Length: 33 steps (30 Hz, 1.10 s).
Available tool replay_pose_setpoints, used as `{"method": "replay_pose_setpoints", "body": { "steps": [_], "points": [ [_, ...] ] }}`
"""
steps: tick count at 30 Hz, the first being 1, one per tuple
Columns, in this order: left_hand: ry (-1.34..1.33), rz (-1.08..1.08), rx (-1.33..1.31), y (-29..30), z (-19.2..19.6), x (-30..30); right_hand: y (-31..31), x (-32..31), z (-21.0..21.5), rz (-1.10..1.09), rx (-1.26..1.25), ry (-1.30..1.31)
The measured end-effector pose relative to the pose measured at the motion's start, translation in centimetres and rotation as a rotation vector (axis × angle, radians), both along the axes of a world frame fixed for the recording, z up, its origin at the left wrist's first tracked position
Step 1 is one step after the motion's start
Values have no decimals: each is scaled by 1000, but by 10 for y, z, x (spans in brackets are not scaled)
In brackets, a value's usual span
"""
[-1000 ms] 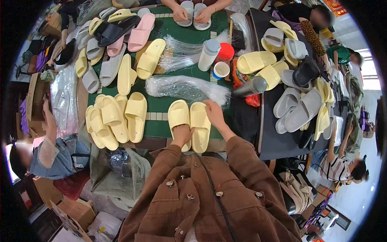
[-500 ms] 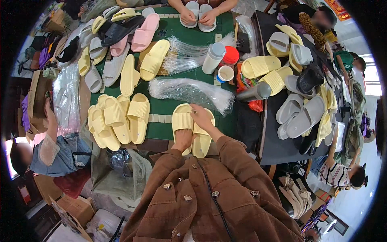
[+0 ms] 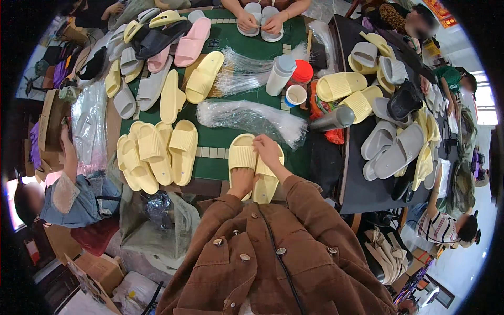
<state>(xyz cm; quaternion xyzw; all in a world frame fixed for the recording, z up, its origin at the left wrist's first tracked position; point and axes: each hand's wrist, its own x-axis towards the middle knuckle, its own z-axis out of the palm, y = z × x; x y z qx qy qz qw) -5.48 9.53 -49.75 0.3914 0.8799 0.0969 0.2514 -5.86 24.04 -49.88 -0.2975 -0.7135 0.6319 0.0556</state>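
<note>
A pair of pale yellow slide slippers lies in front of me at the table's near edge, toes pointing away. My left hand (image 3: 242, 181) reaches into the left slipper (image 3: 242, 153) from its heel side, and the strap hides its fingertips. Over the inner edges of both straps rests my right hand (image 3: 269, 150), thumb and fingers drawn together between the left slipper and the right slipper (image 3: 265, 185). Anything thin in that pinch is too small to make out. Beyond them lies a bundle of clear plastic fastener strands (image 3: 252, 119).
Yellow slippers (image 3: 152, 144) cluster to the left, with grey, black and pink ones behind. A white bottle (image 3: 280, 76), paper cup (image 3: 295, 96) and grey flask (image 3: 336, 118) stand right of the strands. A co-worker's hands (image 3: 261, 23) work on grey slippers opposite. More slippers (image 3: 399, 149) cover the dark right-hand table.
The whole view has shifted slightly to the right. My right hand's fingertips have moved a little toward the gap between the slippers; my left hand stays inside the left one.
</note>
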Motion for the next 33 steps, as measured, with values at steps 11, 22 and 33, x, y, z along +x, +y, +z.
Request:
{"method": "replay_pose_setpoints", "body": {
  "steps": [11,22,33],
  "points": [
    [-109,224,242,-17,64,-4,2,33,50,236,633,124],
    [-258,209,620,19,48,-42,-10,46,64,81,56,87],
    [-138,227,634,13,49,-41,-13,52,53,12,37,26]
  ]
}}
